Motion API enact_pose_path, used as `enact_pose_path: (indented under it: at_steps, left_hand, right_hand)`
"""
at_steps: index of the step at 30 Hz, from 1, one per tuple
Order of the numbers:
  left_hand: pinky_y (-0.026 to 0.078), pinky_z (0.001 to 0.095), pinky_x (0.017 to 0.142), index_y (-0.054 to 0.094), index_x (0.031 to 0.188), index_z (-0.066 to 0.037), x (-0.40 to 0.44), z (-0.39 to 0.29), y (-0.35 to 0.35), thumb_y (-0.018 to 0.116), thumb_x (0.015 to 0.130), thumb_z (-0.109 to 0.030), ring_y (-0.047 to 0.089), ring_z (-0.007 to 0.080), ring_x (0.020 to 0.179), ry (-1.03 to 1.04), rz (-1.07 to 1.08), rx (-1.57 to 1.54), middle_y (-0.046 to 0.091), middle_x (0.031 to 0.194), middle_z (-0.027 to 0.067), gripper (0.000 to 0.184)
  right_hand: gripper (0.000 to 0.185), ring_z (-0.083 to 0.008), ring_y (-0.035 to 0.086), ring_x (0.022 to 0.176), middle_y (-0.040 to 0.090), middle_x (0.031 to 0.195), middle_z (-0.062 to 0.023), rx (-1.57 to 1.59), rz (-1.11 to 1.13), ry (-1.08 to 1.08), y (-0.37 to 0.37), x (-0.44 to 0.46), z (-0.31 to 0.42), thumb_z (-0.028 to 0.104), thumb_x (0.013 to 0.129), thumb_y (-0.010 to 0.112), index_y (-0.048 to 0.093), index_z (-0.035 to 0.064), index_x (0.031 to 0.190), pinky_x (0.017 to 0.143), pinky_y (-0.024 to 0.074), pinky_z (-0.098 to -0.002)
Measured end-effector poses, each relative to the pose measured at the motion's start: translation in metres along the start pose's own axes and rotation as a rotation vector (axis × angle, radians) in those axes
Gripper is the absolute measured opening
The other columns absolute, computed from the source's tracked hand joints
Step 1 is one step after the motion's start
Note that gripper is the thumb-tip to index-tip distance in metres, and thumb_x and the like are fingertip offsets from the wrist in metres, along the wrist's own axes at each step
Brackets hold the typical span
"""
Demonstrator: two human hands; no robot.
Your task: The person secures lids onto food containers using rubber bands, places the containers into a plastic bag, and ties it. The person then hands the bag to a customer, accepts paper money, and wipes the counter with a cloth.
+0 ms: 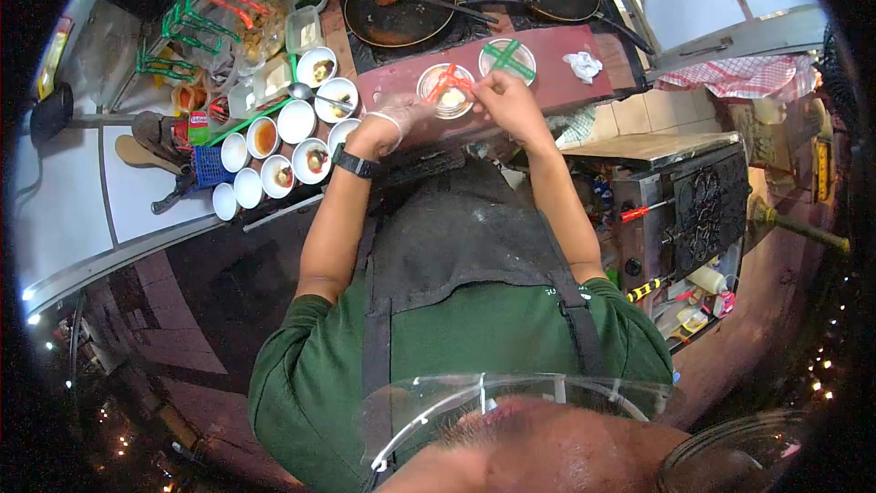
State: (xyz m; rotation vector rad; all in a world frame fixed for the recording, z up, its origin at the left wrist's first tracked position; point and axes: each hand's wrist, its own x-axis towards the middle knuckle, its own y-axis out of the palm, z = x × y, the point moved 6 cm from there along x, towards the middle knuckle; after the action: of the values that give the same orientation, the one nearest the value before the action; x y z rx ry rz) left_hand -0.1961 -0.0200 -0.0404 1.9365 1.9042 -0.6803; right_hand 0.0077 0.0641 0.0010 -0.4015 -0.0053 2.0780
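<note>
A round white bowl [444, 112] with a clear top stands on the reddish-brown board, a red plastic strap [445, 82] crossing over it. My right hand [508, 108] pinches one end of that strap at the bowl's right side. At the left rim, my left hand [408, 117], in a clear plastic glove, has its fingers bent against the bowl; their tips are partly hidden. Just behind and to the right sits a second bowl [508, 61], crossed by a green strap [504, 54]. Pale food shows inside the first bowl.
Several white bowls [297, 121] stand to the left, some holding food, one with a spoon [301, 90]. Two black frying pans [399, 0] sit behind the board [566, 96]. Crumpled white tissue [582, 66] lies at right. Red and green straps [178, 23] hang upper left.
</note>
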Motion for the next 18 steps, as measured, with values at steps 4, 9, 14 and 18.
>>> enact_pose_path:
  at_steps: [4, 9, 14, 18]
  left_hand:
    - [0.048, 0.0262, 0.071, 0.07, 0.095, -0.005, -0.002, 0.004, 0.001, 0.067, 0.096, -0.03, 0.058, 0.0112, 0.075, 0.062, 0.105, 0.01, 0.066, 0.085, 0.0015, 0.025]
    - [0.049, 0.0229, 0.071, 0.068, 0.103, -0.006, -0.005, -0.005, 0.004, 0.064, 0.1, -0.024, 0.058, 0.0089, 0.076, 0.181, 0.147, -0.28, 0.066, 0.091, 0.0005, 0.018]
    - [0.051, 0.0302, 0.087, 0.066, 0.1, -0.007, 0.029, 0.011, -0.01, 0.06, 0.102, -0.022, 0.065, 0.0141, 0.096, 0.211, -0.134, -0.357, 0.068, 0.1, 0.0039, 0.016]
    - [0.051, 0.0314, 0.091, 0.065, 0.105, -0.002, 0.015, -0.033, 0.008, 0.061, 0.101, -0.019, 0.064, 0.0167, 0.104, 0.272, 0.032, -0.514, 0.068, 0.108, 0.0068, 0.017]
  right_hand:
    - [0.017, -0.0079, 0.064, 0.067, 0.071, 0.082, -0.005, 0.194, 0.004, 0.038, 0.001, 0.001, -0.017, 0.016, 0.096, 0.064, 0.063, 0.001, 0.089, 0.057, 0.051, -0.0235]
    - [0.019, -0.0075, 0.063, 0.067, 0.071, 0.081, -0.0046, 0.133, -0.024, 0.02, -0.005, 0.0, -0.006, 0.018, 0.096, 0.065, 0.063, 0.0008, 0.089, 0.058, 0.0505, -0.0234]
    - [0.022, -0.0077, 0.063, 0.068, 0.071, 0.079, -0.0047, -0.003, -0.006, -0.073, -0.009, 0.025, -0.005, 0.022, 0.096, 0.068, 0.064, 0.0013, 0.089, 0.058, 0.0488, -0.0249]
    - [0.024, -0.0082, 0.063, 0.069, 0.07, 0.077, -0.0056, -0.11, -0.047, -0.227, -0.01, 0.039, 0.031, 0.025, 0.095, 0.07, 0.065, 0.0016, 0.09, 0.06, 0.0493, -0.0268]
